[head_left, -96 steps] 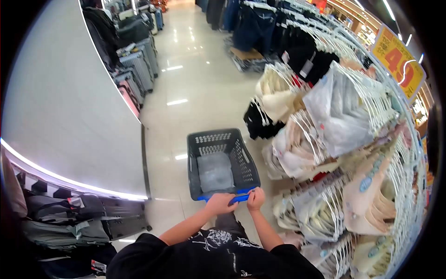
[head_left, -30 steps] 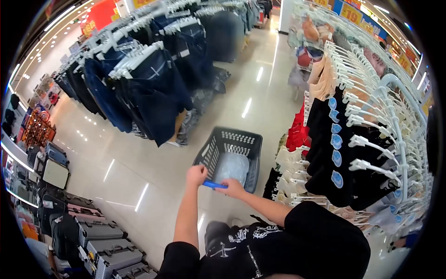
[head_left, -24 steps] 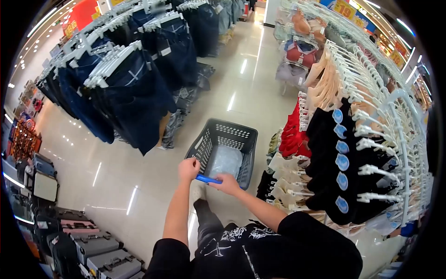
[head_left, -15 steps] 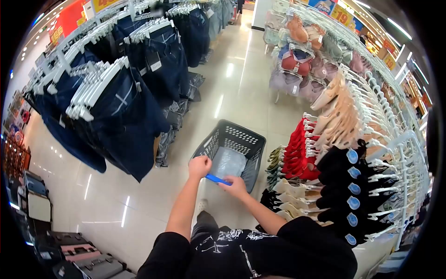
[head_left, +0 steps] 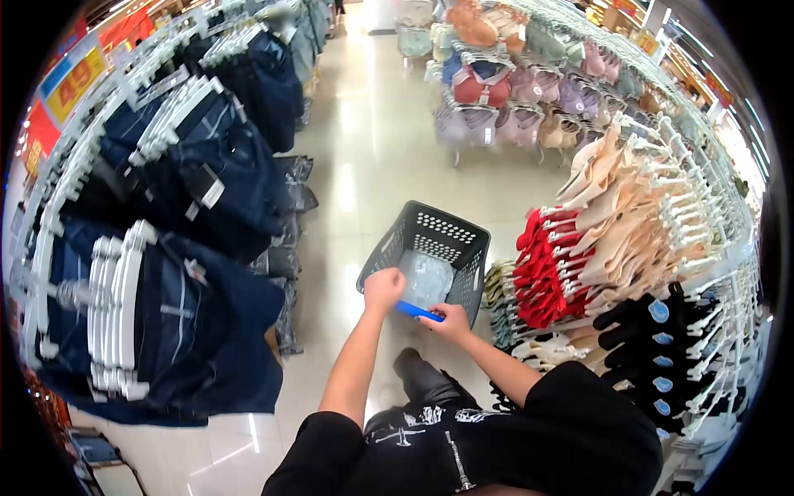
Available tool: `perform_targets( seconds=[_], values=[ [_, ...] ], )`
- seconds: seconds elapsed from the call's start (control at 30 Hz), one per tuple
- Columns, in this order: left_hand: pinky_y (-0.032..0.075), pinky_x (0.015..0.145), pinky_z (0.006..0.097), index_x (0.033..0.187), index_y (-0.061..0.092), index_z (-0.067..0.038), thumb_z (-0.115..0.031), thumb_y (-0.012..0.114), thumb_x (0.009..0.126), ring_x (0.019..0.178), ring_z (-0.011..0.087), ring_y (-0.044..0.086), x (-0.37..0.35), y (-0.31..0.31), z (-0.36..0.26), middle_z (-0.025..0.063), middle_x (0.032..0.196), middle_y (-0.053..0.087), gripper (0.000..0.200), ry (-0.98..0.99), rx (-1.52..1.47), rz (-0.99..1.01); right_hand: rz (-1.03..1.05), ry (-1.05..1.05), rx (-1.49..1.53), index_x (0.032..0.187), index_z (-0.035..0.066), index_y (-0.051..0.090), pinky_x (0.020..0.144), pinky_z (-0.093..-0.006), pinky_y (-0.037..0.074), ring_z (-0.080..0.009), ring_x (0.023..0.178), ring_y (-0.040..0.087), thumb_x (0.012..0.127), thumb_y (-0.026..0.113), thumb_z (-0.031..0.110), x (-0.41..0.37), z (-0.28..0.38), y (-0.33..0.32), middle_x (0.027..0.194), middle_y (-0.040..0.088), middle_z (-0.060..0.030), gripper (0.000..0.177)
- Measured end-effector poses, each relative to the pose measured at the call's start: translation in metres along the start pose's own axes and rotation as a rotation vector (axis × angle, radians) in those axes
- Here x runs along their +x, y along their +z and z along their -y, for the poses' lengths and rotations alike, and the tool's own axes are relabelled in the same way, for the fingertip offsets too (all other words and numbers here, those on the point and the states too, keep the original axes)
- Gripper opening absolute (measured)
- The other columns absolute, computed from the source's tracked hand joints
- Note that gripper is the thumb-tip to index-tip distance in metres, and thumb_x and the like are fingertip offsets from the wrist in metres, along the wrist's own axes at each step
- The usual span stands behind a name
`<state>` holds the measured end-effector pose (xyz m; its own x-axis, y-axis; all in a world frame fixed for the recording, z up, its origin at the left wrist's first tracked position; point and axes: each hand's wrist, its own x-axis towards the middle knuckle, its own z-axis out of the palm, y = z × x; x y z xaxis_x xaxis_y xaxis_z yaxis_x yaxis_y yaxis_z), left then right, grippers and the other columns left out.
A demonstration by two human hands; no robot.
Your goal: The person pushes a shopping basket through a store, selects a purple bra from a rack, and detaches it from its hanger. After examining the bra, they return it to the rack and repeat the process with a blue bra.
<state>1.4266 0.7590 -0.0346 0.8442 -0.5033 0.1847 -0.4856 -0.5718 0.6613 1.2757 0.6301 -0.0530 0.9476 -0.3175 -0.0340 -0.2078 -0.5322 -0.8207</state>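
A dark grey shopping cart basket (head_left: 451, 227) with perforated walls stands in front of me, with a blue handle (head_left: 419, 312) on its near side. My left hand (head_left: 385, 288) is closed round the left end of the handle. At the right end, my right hand (head_left: 447, 321) grips the same handle with its fingers wrapped on it. Inside the basket lies a pale, clear-wrapped package (head_left: 428, 277). The cart's wheels are out of sight.
Racks of dark blue jeans (head_left: 236, 306) on white hangers line the left. To the right hang red garments (head_left: 542, 273), beige ones (head_left: 633, 223) and black ones (head_left: 641, 347). Bras (head_left: 480, 87) hang farther ahead. A tiled aisle (head_left: 364, 124) runs between.
The cart and both hands have shifted rightward in view. The jeans rack on the left is nearer, and the far bras have moved left in view. Both hands still hold the handle.
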Motion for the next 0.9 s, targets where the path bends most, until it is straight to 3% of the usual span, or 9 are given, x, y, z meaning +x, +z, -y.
perform_targets(
  seconds=[0.2,0.27,0.5,0.9],
  values=[
    [0.045,0.059,0.0415,0.064,0.059,-0.006,-0.022,0.051,0.073,0.065,0.033,0.057,0.107,0.03,-0.003,0.0141,0.067,0.059,0.02,0.046,-0.019,0.091,-0.193,0.05,0.2,0.074,0.002,0.063,0.049,-0.0231,0.042,-0.0083,0.051,0.055,0.073,0.064,0.023,0.085,-0.028,-0.019,0.056,0.06,-0.0057,0.021],
    [0.045,0.06,0.0411,0.064,0.059,-0.006,-0.023,0.051,0.074,0.065,0.033,0.057,0.143,0.052,-0.002,0.0145,0.067,0.059,0.021,0.085,-0.017,0.11,-0.307,0.047,0.124,0.07,0.003,0.062,0.044,-0.0258,0.037,-0.0069,0.045,0.046,0.075,0.059,0.021,0.111,-0.033,-0.033,0.052,0.055,-0.0054,0.019],
    [0.045,0.056,0.0402,0.062,0.059,-0.006,-0.024,0.052,0.073,0.062,0.0327,0.056,0.265,0.091,-0.017,0.0147,0.064,0.058,0.022,0.108,0.001,0.2,-0.372,0.153,0.079,0.074,0.004,0.063,0.046,-0.0289,0.04,-0.0184,0.045,0.052,0.074,0.058,0.022,0.207,-0.049,-0.079,0.053,0.054,-0.0109,0.019],
    [0.042,0.05,0.0388,0.063,0.057,-0.003,-0.02,0.052,0.073,0.056,0.0328,0.053,0.432,0.164,-0.046,0.0154,0.06,0.055,0.02,0.222,-0.113,0.254,-0.499,0.26,0.129,0.079,0.006,0.063,0.051,-0.0321,0.043,-0.026,0.054,0.057,0.074,0.056,0.023,0.34,-0.091,-0.159,0.061,0.058,-0.0128,0.02]
  ],
)
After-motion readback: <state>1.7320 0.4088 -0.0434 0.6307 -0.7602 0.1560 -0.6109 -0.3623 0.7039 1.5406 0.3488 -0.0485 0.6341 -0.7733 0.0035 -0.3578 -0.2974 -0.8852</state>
